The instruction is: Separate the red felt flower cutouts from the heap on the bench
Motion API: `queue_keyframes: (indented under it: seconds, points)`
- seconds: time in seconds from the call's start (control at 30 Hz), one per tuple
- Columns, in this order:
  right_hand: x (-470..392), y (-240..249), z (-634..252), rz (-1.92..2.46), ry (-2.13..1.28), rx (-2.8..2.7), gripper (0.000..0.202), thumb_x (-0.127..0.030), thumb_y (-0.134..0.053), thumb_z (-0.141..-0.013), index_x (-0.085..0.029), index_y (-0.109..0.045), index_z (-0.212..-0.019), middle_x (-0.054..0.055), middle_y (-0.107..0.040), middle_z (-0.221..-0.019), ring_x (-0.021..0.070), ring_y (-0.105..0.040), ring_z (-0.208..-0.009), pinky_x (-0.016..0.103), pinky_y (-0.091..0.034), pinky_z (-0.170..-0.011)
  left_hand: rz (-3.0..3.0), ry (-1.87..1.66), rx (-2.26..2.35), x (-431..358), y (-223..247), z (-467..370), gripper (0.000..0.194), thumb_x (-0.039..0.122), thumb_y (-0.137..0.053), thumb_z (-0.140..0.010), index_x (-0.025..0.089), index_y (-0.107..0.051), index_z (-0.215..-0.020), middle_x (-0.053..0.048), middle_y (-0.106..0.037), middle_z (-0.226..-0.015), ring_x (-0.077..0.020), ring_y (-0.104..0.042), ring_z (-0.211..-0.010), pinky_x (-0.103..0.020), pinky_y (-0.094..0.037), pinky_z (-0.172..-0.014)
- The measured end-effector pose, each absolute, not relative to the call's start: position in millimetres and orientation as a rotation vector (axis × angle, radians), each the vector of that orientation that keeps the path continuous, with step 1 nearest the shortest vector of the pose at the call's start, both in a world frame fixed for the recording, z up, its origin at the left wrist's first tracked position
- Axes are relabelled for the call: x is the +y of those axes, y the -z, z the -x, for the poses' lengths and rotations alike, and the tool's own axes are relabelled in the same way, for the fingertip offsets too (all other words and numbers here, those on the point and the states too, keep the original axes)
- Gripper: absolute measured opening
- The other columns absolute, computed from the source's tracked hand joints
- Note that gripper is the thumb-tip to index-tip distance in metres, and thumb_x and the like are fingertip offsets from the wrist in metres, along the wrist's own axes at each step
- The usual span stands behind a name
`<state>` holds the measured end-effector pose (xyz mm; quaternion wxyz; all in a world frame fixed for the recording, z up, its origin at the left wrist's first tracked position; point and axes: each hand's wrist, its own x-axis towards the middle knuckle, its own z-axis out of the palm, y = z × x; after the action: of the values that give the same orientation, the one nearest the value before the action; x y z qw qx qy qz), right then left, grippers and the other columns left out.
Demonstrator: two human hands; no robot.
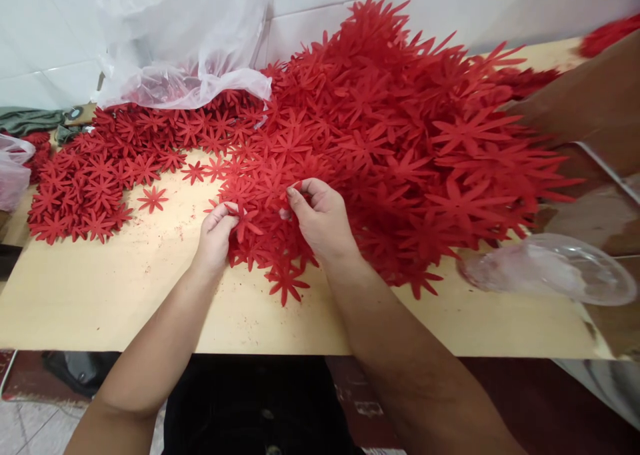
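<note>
Thumb and fingers of my left hand (219,228) pinch the edge of a red flower-shaped cutout (247,223) with long narrow petals. To its right, my right hand (320,211) is closed in a pinch, and a bit of red petal shows at its fingertips. Whether that petal belongs to a separate flower cutout I cannot tell. Both hands are over the front left of a big heap of red flower cutouts (370,121). Below them, one flower cutout (287,283) lies at the heap's front edge.
Denser stacks of red flower cutouts (85,188) lie on the left of the wooden table (125,301), near a single loose flower (153,199). A white plastic bag (185,41) stands behind. On the right are a clear plastic container (565,268) and a cardboard box (585,115).
</note>
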<state>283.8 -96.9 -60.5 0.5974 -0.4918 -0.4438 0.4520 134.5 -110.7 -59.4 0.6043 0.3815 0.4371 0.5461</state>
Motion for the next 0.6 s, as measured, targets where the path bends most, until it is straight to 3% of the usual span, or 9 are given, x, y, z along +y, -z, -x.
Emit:
queue_keyframes:
  seconds: [0.13,0.23,0.37,0.47,0.6]
  points:
    - [-100.8,60.6,-280.6,1.180,-1.005,-1.124,0.042,-0.059,-0.060,-0.073,-0.021,-0.047,-0.063,-0.005,-0.045,-0.045,0.0083,-0.045,-0.040,0.024,-0.036,-0.043,-0.909,-1.279,1.006,-113.3,56.2,-136.3,0.018,0.031,-0.066,-0.063,0.017,-0.054,-0.062,0.006,-0.053,-0.048,-0.0048,-0.044,-0.042,-0.018,-0.035,-0.045]
    - [-103.7,63.2,-276.4,1.167,-0.959,-1.182,0.046,-0.065,-0.057,-0.073,-0.021,-0.047,-0.063,-0.005,-0.044,-0.050,0.0093,-0.047,-0.045,0.025,-0.037,-0.046,-1.013,-1.236,1.037,-116.3,56.6,-140.0,0.033,0.043,-0.072,-0.065,0.017,-0.052,-0.059,0.006,-0.052,-0.049,-0.0047,-0.044,-0.045,-0.019,-0.038,-0.049]
    - [-106.9,66.2,-271.4,1.147,-0.868,-1.268,0.041,-0.058,-0.053,-0.080,-0.021,-0.046,-0.065,-0.004,-0.042,-0.057,0.0092,-0.042,-0.052,0.026,-0.037,-0.053,-1.094,-1.254,1.120,-117.4,59.3,-143.5,0.031,0.039,-0.078,-0.061,0.017,-0.058,-0.068,0.004,-0.059,-0.063,-0.0064,-0.052,-0.058,-0.020,-0.043,-0.058]
    - [-107.6,68.0,-269.5,1.152,-0.799,-1.298,0.035,-0.052,-0.052,-0.083,-0.020,-0.049,-0.069,-0.001,-0.048,-0.066,0.0113,-0.044,-0.062,0.028,-0.039,-0.060,-1.110,-1.241,1.137,-117.5,59.7,-144.2,0.030,0.033,-0.080,-0.061,0.018,-0.066,-0.083,0.003,-0.064,-0.073,-0.0068,-0.053,-0.064,-0.021,-0.045,-0.064]
    - [-108.4,68.8,-267.3,1.147,-0.791,-1.280,0.032,-0.049,-0.053,-0.083,-0.019,-0.051,-0.070,0.001,-0.051,-0.071,0.0128,-0.047,-0.070,0.029,-0.040,-0.066,-1.071,-1.168,1.074,-119.0,59.2,-145.4,0.027,0.034,-0.078,-0.062,0.016,-0.068,-0.080,0.002,-0.065,-0.071,-0.0070,-0.054,-0.063,-0.022,-0.046,-0.066]
